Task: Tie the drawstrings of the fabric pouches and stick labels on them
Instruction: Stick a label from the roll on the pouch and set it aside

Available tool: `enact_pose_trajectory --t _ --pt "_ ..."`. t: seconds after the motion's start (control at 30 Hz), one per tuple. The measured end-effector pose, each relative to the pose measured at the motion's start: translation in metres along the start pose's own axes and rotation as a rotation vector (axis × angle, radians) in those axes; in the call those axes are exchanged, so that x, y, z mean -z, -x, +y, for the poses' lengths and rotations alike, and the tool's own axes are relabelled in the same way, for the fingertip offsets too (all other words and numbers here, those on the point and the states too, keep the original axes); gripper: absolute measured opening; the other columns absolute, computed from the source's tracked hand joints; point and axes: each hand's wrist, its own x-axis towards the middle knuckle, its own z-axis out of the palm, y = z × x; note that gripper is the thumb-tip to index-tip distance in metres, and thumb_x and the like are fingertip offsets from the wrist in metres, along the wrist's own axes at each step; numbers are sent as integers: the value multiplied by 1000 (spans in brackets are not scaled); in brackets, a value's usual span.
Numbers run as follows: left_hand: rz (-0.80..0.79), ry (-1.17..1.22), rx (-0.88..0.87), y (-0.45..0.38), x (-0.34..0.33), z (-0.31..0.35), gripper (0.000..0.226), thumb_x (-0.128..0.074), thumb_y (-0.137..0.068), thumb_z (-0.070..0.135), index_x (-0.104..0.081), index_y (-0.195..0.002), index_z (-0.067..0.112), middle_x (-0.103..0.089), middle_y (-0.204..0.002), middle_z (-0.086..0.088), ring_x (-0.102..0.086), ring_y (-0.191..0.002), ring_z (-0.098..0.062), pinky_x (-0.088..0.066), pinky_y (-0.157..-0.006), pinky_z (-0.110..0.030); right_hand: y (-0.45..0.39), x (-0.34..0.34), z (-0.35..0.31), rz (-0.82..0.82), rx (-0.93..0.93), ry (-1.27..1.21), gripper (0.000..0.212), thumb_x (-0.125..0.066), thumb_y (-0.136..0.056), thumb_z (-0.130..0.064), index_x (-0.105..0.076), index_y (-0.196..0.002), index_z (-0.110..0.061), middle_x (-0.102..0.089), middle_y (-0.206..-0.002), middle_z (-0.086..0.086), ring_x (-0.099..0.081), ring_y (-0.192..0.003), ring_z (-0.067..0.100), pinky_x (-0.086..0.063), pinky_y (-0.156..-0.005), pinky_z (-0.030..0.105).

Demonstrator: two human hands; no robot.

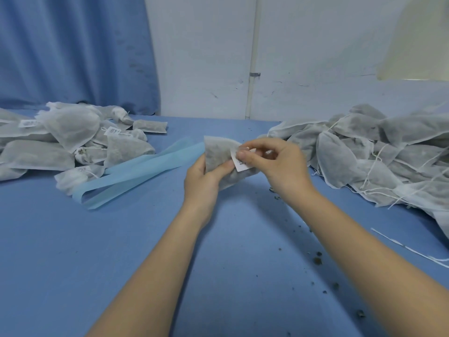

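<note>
At nine o'clock lie labelled pouches [73,142], parked clear. Centre, above the surface [97,251], the left hand [204,181] holds a pouch [218,152], steadying it while the right hand [279,164] pinches a label [241,161] against it. Three o'clock: an unlabelled heap [376,156].

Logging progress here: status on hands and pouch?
Left hand grips pouch. Right hand pinches label against it. Nothing in the way.

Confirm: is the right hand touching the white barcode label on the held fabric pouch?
Touching. The head view shows the right hand with its fingertips pinching the white barcode label against the grey fabric pouch, which the left hand grips.
</note>
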Motion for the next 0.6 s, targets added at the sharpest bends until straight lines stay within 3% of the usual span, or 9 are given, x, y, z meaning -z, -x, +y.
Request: enact_pose_trajectory --t 0.17,0.27,0.37,0.47,0.6 --pt "-37 67 23 2 -4 1 20 -66 -66 16 -72 -84 19 -73 -85 1 -66 -84 -17 -49 -86 -36 2 2 1 48 10 110 14 -80 -73 -31 -70 -75 -40 -49 -84 -2 -43 -68 -6 -35 -67 6" --pt "-93 73 0 4 -6 0 27 -73 -67 16 -71 -94 16 -74 -93 -1 -69 -90 -19 -52 -87 -35 1 3 1 35 0 125 15 -80 -73 -32 -69 -78 -41 -55 -106 4 -42 -87 -14 -32 -75 1" --pt "-82 18 -17 4 -6 -2 30 -74 -72 0 -69 -98 14 -74 -93 -2 -69 -88 -17 -54 -81 -32 -1 5 1 -37 -42 64 15 -78 -74 -34 -69 -85 -39 -57 -113 -3 -46 -107 -3 -35 -80 7" --pt "-118 1 -18 3 -6 -2 31 -72 -72 -5 -68 -97 12 -74 -91 -3 -70 -86 -17 -54 -75 -27 2 5 3 -102 -178 -152 22 -74 -78 -37 -67 -99 -36 -63 -106 -12 -60 -99 2 -43 -71 12" --pt "-152 -38 -25 4 -6 -1 32 -71 -70 -10 -68 -93 12 -73 -88 -3 -69 -81 -16 -54 -74 -27 3 3 9 -105 -325 -419 25 -73 -79 -23 -72 -99 -8 -72 -86 7 -66 -74 16 -49 -62 21"
